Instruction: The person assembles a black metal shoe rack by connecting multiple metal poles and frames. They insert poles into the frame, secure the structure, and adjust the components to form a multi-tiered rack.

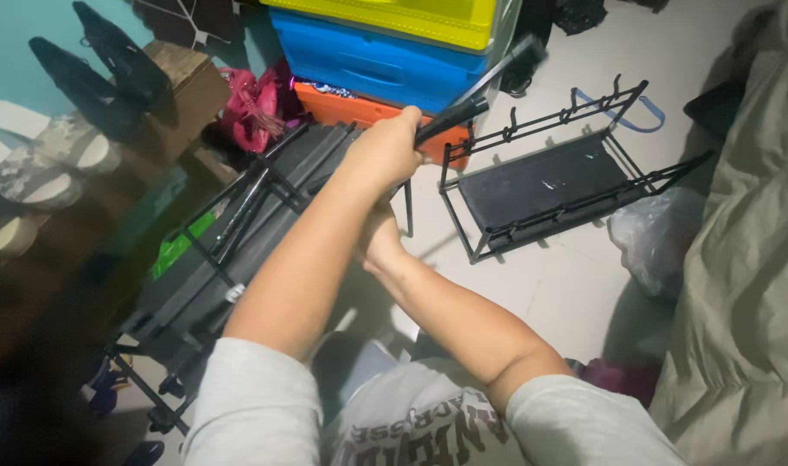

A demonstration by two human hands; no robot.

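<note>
Nearest you, both arms in grey sleeves are reaching forward over the pale tiled floor. Your right hand is sitting low behind the other arm; you cannot tell how its fingers are set. Your left hand is wrapping closed fingers around one dark rod, which is angling up toward the three stacked crates, yellow, blue and orange. Two black racks are lying on the floor: one under your arms, one further right. A beige blanket is filling the right edge.
</note>
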